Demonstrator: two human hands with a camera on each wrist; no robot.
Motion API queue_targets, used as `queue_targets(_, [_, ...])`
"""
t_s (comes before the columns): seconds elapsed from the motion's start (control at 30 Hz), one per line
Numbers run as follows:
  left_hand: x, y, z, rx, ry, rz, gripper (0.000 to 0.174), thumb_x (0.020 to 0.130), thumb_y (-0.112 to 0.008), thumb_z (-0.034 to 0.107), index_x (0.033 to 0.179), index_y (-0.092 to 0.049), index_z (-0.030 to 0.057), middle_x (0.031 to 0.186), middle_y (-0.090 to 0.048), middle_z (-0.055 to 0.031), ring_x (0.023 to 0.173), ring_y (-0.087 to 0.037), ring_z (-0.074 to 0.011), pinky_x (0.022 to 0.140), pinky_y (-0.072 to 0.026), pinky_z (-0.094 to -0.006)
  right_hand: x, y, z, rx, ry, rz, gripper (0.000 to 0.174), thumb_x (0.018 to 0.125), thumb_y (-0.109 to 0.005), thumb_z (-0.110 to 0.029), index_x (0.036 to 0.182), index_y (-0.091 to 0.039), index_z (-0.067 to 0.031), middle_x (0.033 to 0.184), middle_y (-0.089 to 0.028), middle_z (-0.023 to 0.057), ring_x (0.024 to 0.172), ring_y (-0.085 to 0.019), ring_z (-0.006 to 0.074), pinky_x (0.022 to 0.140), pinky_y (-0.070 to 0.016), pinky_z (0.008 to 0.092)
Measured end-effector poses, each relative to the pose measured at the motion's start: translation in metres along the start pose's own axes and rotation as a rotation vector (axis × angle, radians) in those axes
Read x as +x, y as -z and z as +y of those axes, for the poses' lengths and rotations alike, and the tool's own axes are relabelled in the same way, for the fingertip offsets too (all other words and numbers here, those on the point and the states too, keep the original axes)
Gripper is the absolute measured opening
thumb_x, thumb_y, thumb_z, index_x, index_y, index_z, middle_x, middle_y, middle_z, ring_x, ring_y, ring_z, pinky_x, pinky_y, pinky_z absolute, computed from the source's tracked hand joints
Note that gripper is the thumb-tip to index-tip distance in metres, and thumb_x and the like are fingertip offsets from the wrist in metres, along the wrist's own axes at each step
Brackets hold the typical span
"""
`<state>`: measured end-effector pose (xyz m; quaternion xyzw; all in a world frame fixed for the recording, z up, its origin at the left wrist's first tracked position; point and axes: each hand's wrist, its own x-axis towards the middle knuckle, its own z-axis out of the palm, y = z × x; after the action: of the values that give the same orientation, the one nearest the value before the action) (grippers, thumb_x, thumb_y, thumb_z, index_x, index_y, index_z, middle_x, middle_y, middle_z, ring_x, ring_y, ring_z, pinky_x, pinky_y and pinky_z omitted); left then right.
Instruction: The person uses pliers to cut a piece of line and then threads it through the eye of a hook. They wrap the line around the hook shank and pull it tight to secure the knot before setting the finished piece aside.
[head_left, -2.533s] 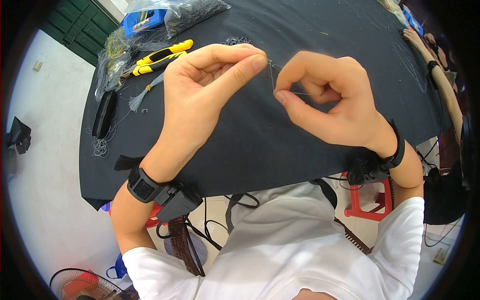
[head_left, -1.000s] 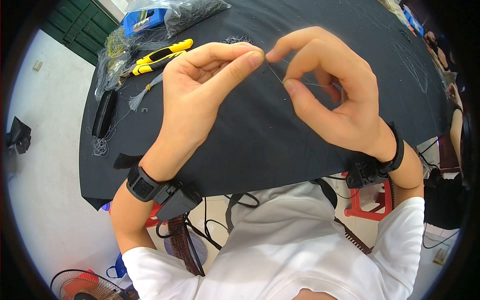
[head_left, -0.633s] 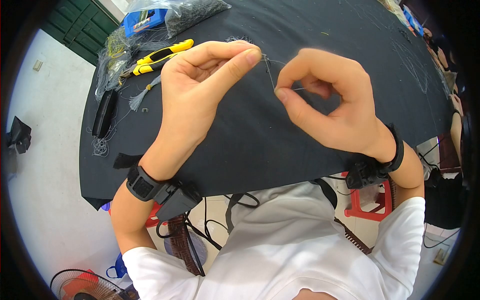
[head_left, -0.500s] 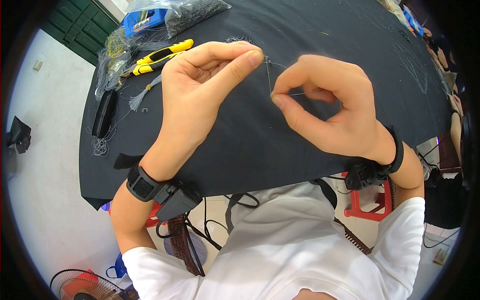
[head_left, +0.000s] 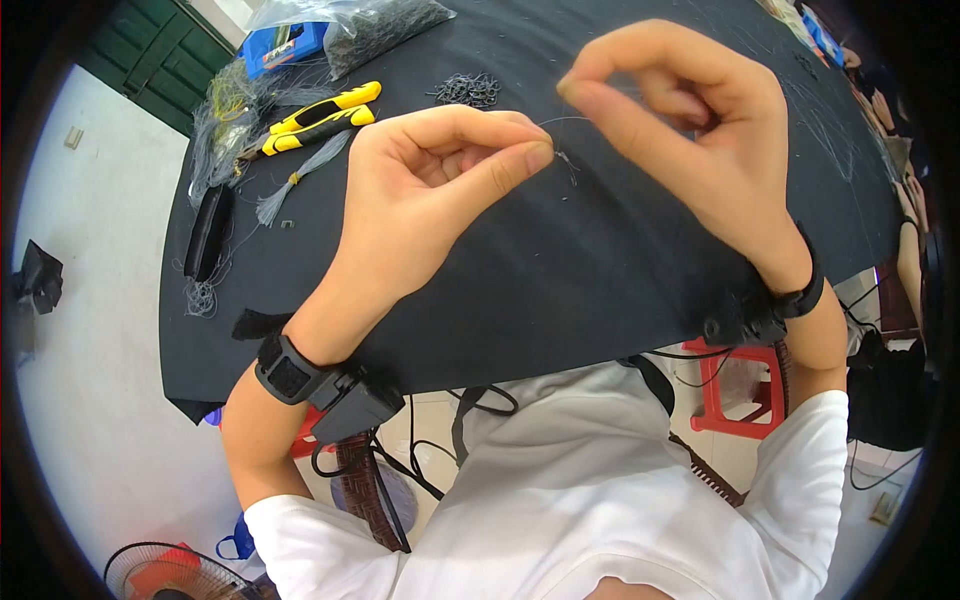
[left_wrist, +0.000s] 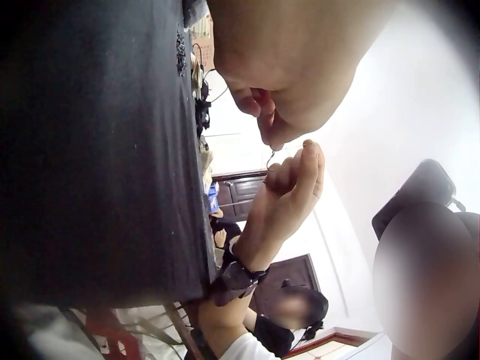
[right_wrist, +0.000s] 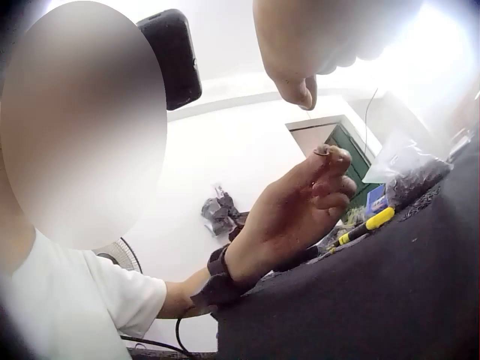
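My left hand [head_left: 415,190] pinches a small wiry piece between thumb and forefinger, its dark end [head_left: 570,166] sticking out past the fingertips. In the left wrist view a thin, curved, hook-like bit [left_wrist: 271,157] shows below those fingertips. A fine clear fishing line [head_left: 572,119] arcs from there toward my right hand [head_left: 700,130]. Higher and to the right, that hand has thumb and forefinger tips together, pinching the line. In the right wrist view the left hand [right_wrist: 289,214] lies below the right fingertips [right_wrist: 306,97], with a gap between them.
Yellow-and-black pliers [head_left: 318,120], a tied bundle of line [head_left: 292,186] and a black case [head_left: 208,232] lie left on the black-covered table [head_left: 560,300]. Behind are a dark pile of small pieces [head_left: 468,90], a blue box [head_left: 283,46] and a filled plastic bag [head_left: 385,35].
My right hand has moved up and right, away from the left fingertips. The left hand has shifted slightly right and down, and the dark pile behind it shows more fully.
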<state>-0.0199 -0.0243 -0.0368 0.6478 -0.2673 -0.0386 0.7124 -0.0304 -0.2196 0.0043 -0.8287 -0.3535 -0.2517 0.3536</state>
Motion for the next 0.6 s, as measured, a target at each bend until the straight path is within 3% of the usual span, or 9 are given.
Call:
queue_targets(0.07, [0.000, 0.000, 0.000, 0.027, 0.008, -0.030, 0.012, 0.077, -0.064, 0.002, 0.089, -0.064, -0.0022, 0.091, -0.064, -0.0091, 0.085, -0.060, -0.0115, 0.080, -0.0463, -0.0230, 0.003, 0.002, 0.003, 0.111, -0.062, -0.018, 0.009, 0.077, -0.061, -0.004, 0.085, -0.062, -0.0002, 0.062, -0.050, -0.0026, 0.049, -0.035, 0.0012, 0.044, -0.0233, 0.0169])
queue_targets(0.13, [0.000, -0.001, 0.001, 0.034, 0.019, -0.046, 0.011, 0.077, -0.065, 0.002, 0.087, -0.064, -0.0018, 0.090, -0.064, -0.0091, 0.084, -0.059, -0.0112, 0.080, -0.0464, -0.0227, 0.003, 0.001, 0.006, 0.198, -0.088, -0.008, 0.009, 0.077, -0.062, -0.003, 0.085, -0.063, 0.0016, 0.063, -0.054, -0.0009, 0.048, -0.034, 0.0014, 0.042, -0.0221, 0.0175])
queue_targets(0.23, [0.000, -0.001, 0.000, 0.017, 0.035, -0.049, 0.012, 0.077, -0.065, 0.002, 0.088, -0.064, -0.0021, 0.090, -0.064, -0.0092, 0.085, -0.059, -0.0111, 0.080, -0.0461, -0.0226, 0.001, -0.007, 0.011, 0.282, -0.053, 0.028, 0.008, 0.074, -0.064, 0.002, 0.082, -0.062, 0.0018, 0.061, -0.049, -0.0034, 0.049, -0.026, 0.0004, 0.043, -0.0177, 0.0184])
queue_targets(0.37, [0.000, -0.001, 0.001, 0.019, 0.013, -0.002, 0.012, 0.077, -0.064, 0.000, 0.088, -0.064, -0.0035, 0.090, -0.064, -0.0093, 0.083, -0.059, -0.0109, 0.078, -0.0465, -0.0217, 0.001, -0.008, 0.014, 0.478, -0.092, 0.009, 0.006, 0.077, -0.061, 0.000, 0.082, -0.059, 0.0018, 0.056, -0.042, -0.0058, 0.048, -0.027, -0.0004, 0.043, -0.0193, 0.0176])
queue_targets(0.43, [0.001, -0.001, -0.002, -0.013, -0.023, 0.058, 0.012, 0.077, -0.064, -0.003, 0.089, -0.063, -0.0056, 0.087, -0.063, -0.0092, 0.078, -0.059, -0.0097, 0.072, -0.0479, -0.0195, 0.000, -0.010, 0.010, 0.506, -0.125, -0.002, 0.005, 0.079, -0.058, 0.000, 0.083, -0.057, 0.0002, 0.059, -0.041, -0.0065, 0.050, -0.029, -0.0006, 0.045, -0.0215, 0.0168])
queue_targets(0.6, [0.003, 0.003, 0.000, 0.016, -0.080, 0.149, 0.012, 0.077, -0.064, -0.002, 0.089, -0.063, -0.0050, 0.085, -0.063, -0.0079, 0.078, -0.059, -0.0090, 0.072, -0.0478, -0.0187, -0.004, -0.011, 0.005, 0.454, -0.216, -0.123, 0.004, 0.081, -0.049, -0.001, 0.085, -0.049, -0.0027, 0.075, -0.046, -0.0044, 0.061, -0.038, -0.0005, 0.052, -0.0296, 0.0146])
